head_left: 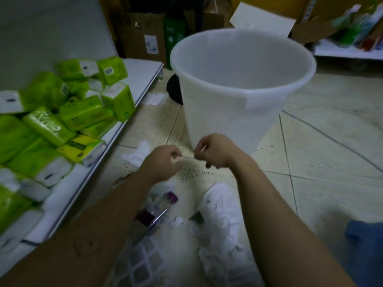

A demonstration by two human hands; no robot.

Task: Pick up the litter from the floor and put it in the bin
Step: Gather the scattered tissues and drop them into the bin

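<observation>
A white translucent bin (223, 112) stands upright on the tiled floor ahead of me. Just in front of its base, my left hand (163, 160) and my right hand (211, 150) each pinch one end of a thin pale stick (187, 158) held level between them. Below my arms lies litter: a clear plastic bottle with a purple cap and label (159, 210), a big crumpled white plastic bag (221, 222), white tissues (137, 154) by the shelf, and white foam netting (141, 264) near my left forearm.
A low white shelf (143, 73) on the left holds several green and yellow tissue packs (83, 112). More tissue (154, 99) lies by a black object behind the bin. Cardboard boxes (143, 36) stand at the back; another shelf (348, 50) is at the right.
</observation>
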